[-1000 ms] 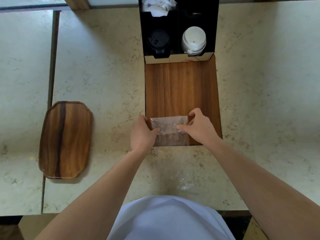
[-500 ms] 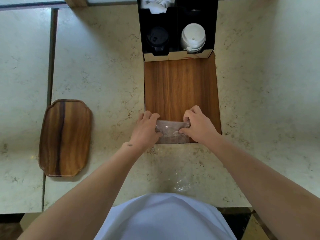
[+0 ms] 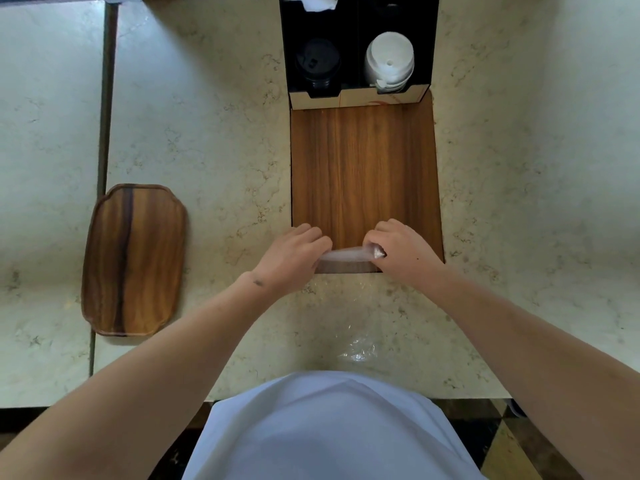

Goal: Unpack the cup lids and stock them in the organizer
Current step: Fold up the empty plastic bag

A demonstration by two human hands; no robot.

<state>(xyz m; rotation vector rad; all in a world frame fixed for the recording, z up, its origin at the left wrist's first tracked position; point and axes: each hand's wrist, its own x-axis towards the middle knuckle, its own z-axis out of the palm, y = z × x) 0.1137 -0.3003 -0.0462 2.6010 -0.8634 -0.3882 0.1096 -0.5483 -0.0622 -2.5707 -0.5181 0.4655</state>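
A black organizer stands at the far edge of a wooden board. Its left slot holds a stack of black lids, its right slot a stack of white lids. At the board's near edge my left hand and my right hand both grip a clear plastic bag, now folded into a narrow strip between them. The bag's loose end trails toward me over the counter.
A wooden tray lies on the marble counter to the left. White crumpled material sits in the organizer's back left compartment. A dark seam runs down the counter at left.
The flat bag piece has been folded down into a thin strip. Both hands have closed tighter on its ends and stayed at the board's near edge.
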